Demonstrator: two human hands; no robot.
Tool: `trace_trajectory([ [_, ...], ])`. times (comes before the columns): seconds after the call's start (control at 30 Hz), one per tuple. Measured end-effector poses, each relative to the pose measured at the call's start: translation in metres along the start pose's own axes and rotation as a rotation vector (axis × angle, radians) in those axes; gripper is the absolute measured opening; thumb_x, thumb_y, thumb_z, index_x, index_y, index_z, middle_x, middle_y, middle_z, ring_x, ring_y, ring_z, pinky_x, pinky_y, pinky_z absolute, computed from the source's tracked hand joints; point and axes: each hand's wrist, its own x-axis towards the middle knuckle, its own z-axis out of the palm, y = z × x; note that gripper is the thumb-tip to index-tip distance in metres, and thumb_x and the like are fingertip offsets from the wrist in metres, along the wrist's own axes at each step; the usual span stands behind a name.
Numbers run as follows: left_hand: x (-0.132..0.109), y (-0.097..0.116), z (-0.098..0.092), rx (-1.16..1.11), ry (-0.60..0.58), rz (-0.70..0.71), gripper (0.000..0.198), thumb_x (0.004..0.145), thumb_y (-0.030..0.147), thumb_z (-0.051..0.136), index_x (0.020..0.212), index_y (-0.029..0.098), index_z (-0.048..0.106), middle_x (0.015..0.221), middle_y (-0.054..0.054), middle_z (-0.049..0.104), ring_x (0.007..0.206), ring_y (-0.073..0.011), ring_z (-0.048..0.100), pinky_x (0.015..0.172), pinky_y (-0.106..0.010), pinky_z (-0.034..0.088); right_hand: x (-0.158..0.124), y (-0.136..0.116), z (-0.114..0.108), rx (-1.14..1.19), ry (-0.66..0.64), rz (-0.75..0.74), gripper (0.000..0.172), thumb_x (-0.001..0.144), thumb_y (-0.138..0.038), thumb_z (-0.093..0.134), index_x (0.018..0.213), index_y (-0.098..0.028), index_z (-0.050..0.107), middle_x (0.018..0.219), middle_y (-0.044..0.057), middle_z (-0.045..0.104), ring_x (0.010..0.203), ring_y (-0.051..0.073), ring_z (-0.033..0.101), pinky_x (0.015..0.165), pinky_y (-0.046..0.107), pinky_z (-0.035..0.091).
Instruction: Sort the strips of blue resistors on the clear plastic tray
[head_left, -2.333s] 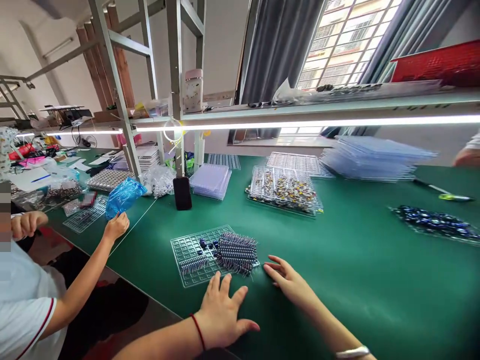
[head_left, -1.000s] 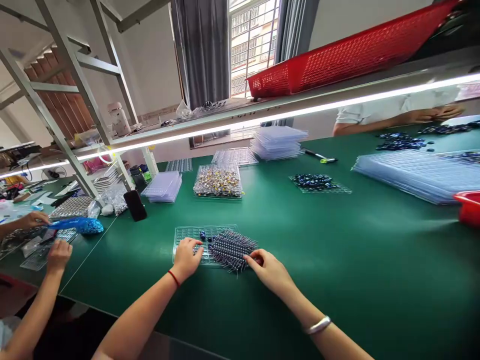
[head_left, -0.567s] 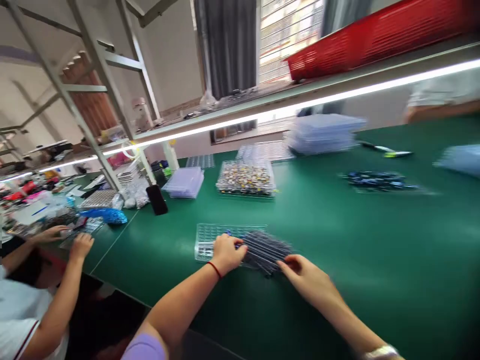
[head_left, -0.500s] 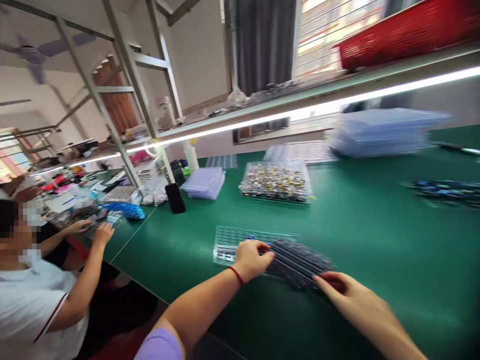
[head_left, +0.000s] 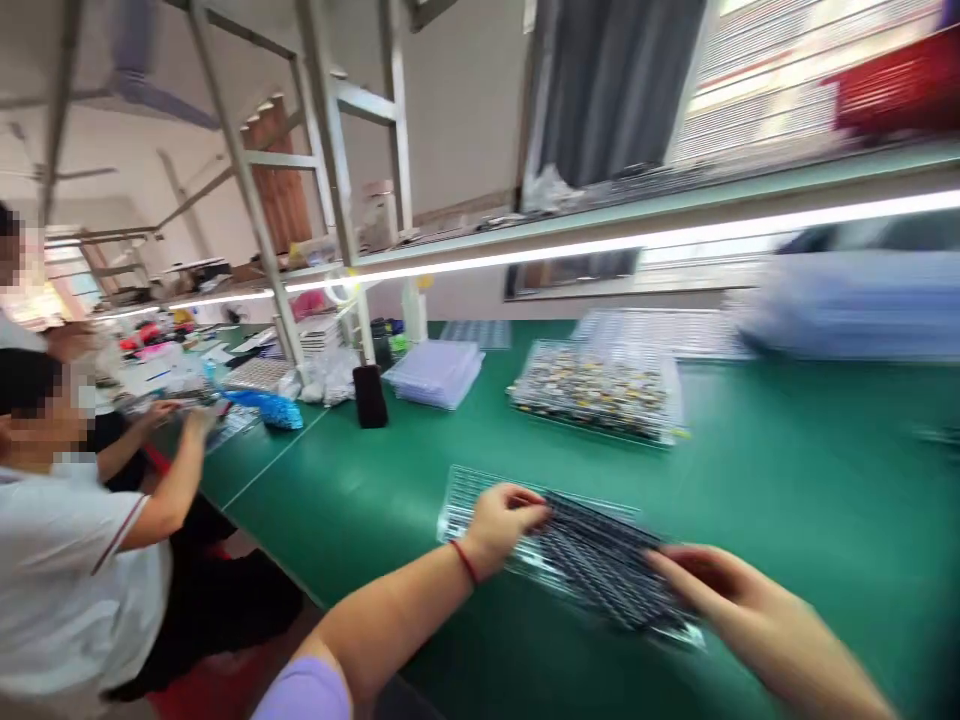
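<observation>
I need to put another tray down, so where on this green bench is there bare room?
Bare mat lies right of the clear tray under the left hand and right hand, below the loaded tray. A smaller patch lies between the black phone and the clear tray. The far left end, around the blue bag, is crowded.

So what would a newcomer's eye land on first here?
Both hands, left hand and right hand, rest on a clear grid tray of dark parts on the green table. Behind it sits a tray of yellowish parts; at far left a co-worker works.
</observation>
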Motion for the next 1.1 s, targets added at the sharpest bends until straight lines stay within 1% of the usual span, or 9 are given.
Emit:
trace_trajectory([
  [0.07,0.004,0.01,-0.006,-0.114,-0.02,0.018,0.031,0.061,0.034,0.081,0.075,0.015,0.061,0.068,0.001,0.061,0.061,-0.0102,0.056,0.067,-0.026,0.046,-0.005,-0.032,0.01,0.192,-0.067,0.094,0.041,0.051,-0.055,0.078,0.072,-0.023,0.066,0.073,0.007,0.067,0.07,0.027,0.061,0.064,0.038,0.05],
  [0.13,0.008,0.018,-0.012,-0.201,-0.048,0.024,0.04,0.057,0.041,0.082,0.08,0.016,0.061,0.073,0.001,0.063,0.064,-0.0093,0.058,0.067,-0.023,0.046,-0.011,-0.052,0.021,0.423,-0.065,0.122,0.048,0.046,-0.052,0.085,0.077,-0.021,0.064,0.072,0.003,0.064,0.067,0.022,0.06,0.066,0.034,0.051],
  [0.23,0.006,0.025,-0.018,-0.26,-0.083,-0.001,0.046,0.054,0.043,0.085,0.084,0.015,0.064,0.075,0.0,0.064,0.062,-0.0085,0.058,0.062,-0.021,0.045,-0.022,-0.053,0.034,0.565,-0.141,0.136,0.056,0.054,-0.053,0.086,0.093,-0.021,0.064,0.076,0.001,0.066,0.068,0.02,0.061,0.068,0.032,0.052],
  [0.3,0.0,0.025,-0.018,-0.266,-0.094,-0.022,0.045,0.053,0.041,0.086,0.083,0.014,0.066,0.074,0.0,0.064,0.06,-0.0081,0.057,0.059,-0.021,0.044,-0.03,-0.046,0.038,0.53,-0.219,0.135,0.058,0.06,-0.053,0.084,0.104,-0.02,0.065,0.084,0.003,0.068,0.073,0.02,0.063,0.071,0.032,0.052],
  [0.37,-0.007,0.025,-0.016,-0.259,-0.102,-0.041,0.043,0.052,0.039,0.088,0.08,0.013,0.067,0.071,0.0,0.064,0.058,-0.008,0.056,0.056,-0.02,0.043,-0.036,-0.04,0.039,0.483,-0.243,0.139,0.058,0.063,-0.055,0.082,0.107,-0.02,0.066,0.093,0.005,0.069,0.08,0.022,0.063,0.073,0.032,0.053],
  [0.57,-0.018,0.028,-0.007,-0.234,-0.134,-0.091,0.042,0.048,0.036,0.09,0.076,0.012,0.069,0.069,0.0,0.063,0.059,-0.0074,0.054,0.056,-0.019,0.042,-0.04,-0.043,0.042,0.487,-0.191,0.164,0.055,0.063,-0.062,0.079,0.096,-0.019,0.069,0.091,0.005,0.069,0.09,0.025,0.062,0.077,0.031,0.052],
  [0.73,-0.024,0.029,-0.002,-0.236,-0.172,-0.107,0.042,0.054,0.041,0.087,0.08,0.013,0.069,0.069,0.001,0.062,0.059,-0.0077,0.054,0.057,-0.019,0.042,-0.048,-0.054,0.042,0.455,-0.12,0.129,0.056,0.062,-0.063,0.079,0.095,-0.02,0.069,0.094,0.007,0.07,0.099,0.029,0.061,0.089,0.037,0.05],
  [0.93,-0.029,0.025,-0.001,-0.23,-0.211,-0.078,0.036,0.059,0.042,0.085,0.072,0.013,0.067,0.065,0.001,0.06,0.059,-0.0079,0.052,0.059,-0.019,0.041,-0.061,-0.065,0.044,0.421,-0.117,0.073,0.056,0.065,-0.068,0.074,0.093,-0.021,0.068,0.093,0.008,0.069,0.097,0.028,0.062,0.09,0.037,0.051],
  [1.1,-0.032,0.026,-0.002,-0.185,-0.23,-0.038,0.032,0.063,0.04,0.083,0.073,0.013,0.068,0.065,0.001,0.06,0.059,-0.0078,0.05,0.06,-0.02,0.039,-0.06,-0.064,0.044,0.447,-0.102,0.089,0.06,0.063,-0.068,0.075,0.099,-0.021,0.065,0.098,0.007,0.068,0.102,0.027,0.06,0.093,0.033,0.049],
])
